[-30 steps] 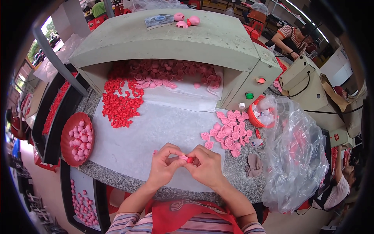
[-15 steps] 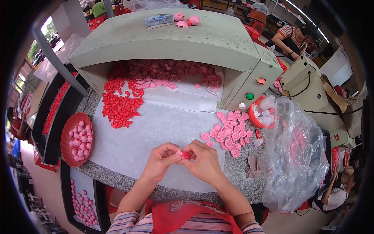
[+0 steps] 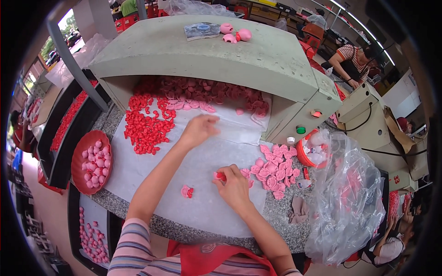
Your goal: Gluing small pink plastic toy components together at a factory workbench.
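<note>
My left hand is stretched out over the white sheet in front of the box's opening. Its fingers are apart and I see nothing between them. Lower down, my right hand pinches a small red piece with a bit of pink beside it. A pink-and-red piece lies by itself on the sheet, left of my right hand. Loose red pieces are spread left of my left hand. To the right of my right hand is a pile of pink, petal-like shells.
A grey-green metal box with more pink and red pieces inside stands at the back. On the left is a red bowl of pink balls. An orange container and a clear plastic bag are on the right.
My hands, together over a pink and red piece before, are now apart. My left hand has moved forward toward the box. A pink-and-red piece now lies on the sheet.
</note>
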### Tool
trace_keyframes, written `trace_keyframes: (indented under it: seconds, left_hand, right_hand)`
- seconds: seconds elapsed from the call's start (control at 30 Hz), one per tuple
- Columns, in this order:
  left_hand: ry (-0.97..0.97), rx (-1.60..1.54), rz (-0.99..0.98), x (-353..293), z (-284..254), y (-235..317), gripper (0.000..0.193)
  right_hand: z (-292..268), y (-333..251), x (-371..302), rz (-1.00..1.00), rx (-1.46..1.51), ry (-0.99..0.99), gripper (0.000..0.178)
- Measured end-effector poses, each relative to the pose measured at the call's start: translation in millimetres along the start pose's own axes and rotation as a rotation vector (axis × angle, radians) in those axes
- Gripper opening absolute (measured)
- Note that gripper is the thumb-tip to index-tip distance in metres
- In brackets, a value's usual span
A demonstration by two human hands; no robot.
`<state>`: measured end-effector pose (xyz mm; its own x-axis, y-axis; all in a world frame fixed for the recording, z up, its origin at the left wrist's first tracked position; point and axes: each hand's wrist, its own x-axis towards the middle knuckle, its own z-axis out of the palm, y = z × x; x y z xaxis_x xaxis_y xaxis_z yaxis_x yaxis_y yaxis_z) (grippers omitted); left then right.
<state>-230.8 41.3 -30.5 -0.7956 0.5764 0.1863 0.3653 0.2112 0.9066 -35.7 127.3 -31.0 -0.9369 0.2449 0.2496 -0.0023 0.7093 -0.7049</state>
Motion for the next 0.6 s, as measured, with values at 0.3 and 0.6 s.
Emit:
trace_keyframes:
  seconds: [0.3,0.6]
  left_hand:
    - [0.447,0.847,0.127,106,64,-39,0.025]
    - [0.41,-0.862,-0.157,2,-47,29,0.023]
  right_hand:
    - [16,-9,0,-0.042,0.017,-0.099,0.037]
    - [62,-47,70,-0.257,0.013,-0.245,0.027]
